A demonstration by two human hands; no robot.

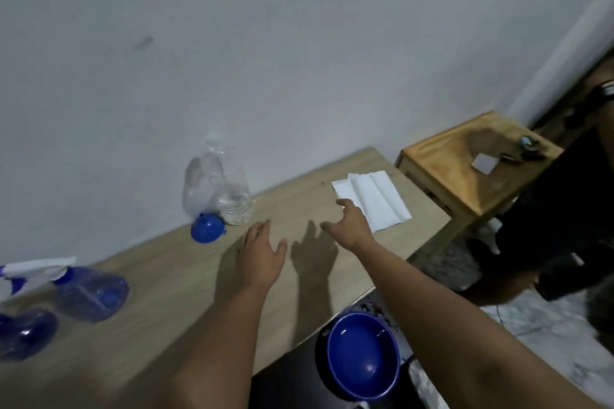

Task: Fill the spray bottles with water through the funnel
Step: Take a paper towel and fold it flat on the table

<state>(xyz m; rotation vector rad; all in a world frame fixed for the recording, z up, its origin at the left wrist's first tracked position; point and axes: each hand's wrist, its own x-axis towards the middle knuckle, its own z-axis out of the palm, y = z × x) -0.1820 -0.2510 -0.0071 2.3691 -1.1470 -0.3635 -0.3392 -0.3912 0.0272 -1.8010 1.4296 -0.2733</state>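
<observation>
- Far left of the table [172,279]: two spray bottles, both blue-tinted plastic. The nearer bottle [25,330] is cut off by the frame edge; the farther bottle [91,292] stands just beyond it. White trigger heads show on both, so neither neck is open yet, as far as I can tell. No water level visible in either; I judge them unfilled.
- Against the wall, one blue funnel [207,228], resting on the table and not in any bottle.
- Just right of the funnel, touching or nearly so: one clear water bottle [221,188], a little water low in it. Its outline is blurred and doubled; I count one but cannot be sure.
- My left hand [260,251]: fingers straight and spread, over the table, gripping nothing.
- My right hand [349,224]: fingers loosely spread, reaching toward the paper, nothing in it.
- One white folded paper towel [372,201], right end of the table.
- One blue bowl [362,354] below the table edge, near my right forearm; contents unclear.
- Judgement: task barely begun. Left to do: take off both spray heads, seat the funnel, pour, refit.
</observation>
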